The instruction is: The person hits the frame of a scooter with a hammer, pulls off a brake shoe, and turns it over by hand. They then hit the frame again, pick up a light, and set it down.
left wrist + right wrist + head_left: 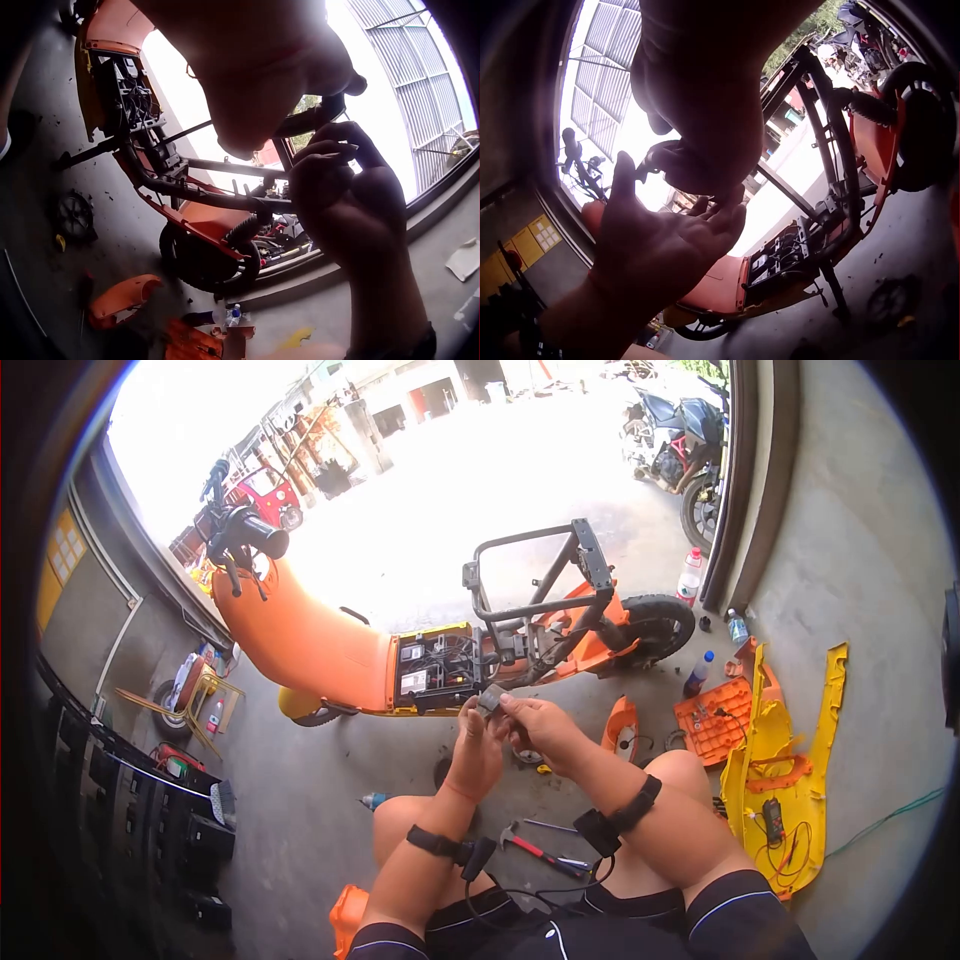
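Over my knees, both hands hold one small dark grey part (490,699) between them. My left hand (474,732) pinches its left side with the thumb raised against it. My right hand (527,718) grips its right side with curled fingers. The left wrist view shows the part (313,120) as a dark curved piece above the right hand (346,201). In the right wrist view the left hand (656,251) shows its palm beneath the part (662,159). Just beyond the hands stands a stripped orange scooter (320,645) with its wiring bay (437,666) exposed.
A red-handled hammer (530,847) and a screwdriver (375,800) lie on the concrete floor by my legs. Yellow panels (785,760) and orange panels (712,720) lie to the right, with bottles (690,575) near the rear wheel (655,625). Dark batteries (150,810) line the left wall.
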A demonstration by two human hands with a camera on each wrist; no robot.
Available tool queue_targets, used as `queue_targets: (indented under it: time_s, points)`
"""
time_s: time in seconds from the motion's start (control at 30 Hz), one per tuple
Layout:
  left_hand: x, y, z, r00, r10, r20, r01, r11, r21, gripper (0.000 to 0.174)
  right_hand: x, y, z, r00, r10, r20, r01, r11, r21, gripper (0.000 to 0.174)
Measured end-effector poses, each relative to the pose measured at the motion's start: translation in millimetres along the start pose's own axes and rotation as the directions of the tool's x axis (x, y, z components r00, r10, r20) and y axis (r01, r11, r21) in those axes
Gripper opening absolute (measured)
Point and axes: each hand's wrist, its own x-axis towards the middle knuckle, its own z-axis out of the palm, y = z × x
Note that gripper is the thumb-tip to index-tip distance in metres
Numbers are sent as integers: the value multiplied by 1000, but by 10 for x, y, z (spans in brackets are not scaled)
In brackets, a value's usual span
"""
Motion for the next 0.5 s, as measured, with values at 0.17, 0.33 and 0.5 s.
queue_targets:
  time_s: [0.17, 0.33, 0.5]
  points:
    - [-28, -15, -35, 996, 70, -62, -60, 985, 160, 65, -27, 33, 33, 997, 71, 5, -71, 997, 21, 34]
    - [-50, 52, 150, 984, 111, -140, -61, 947, 315, 62, 8, 158, -15, 998, 48, 40, -52, 995, 87, 33]
    - [-57, 27, 137, 981, 47, -190, 0, 971, 240, 60, -5, 181, -18, 999, 40, 12, -41, 999, 25, 32]
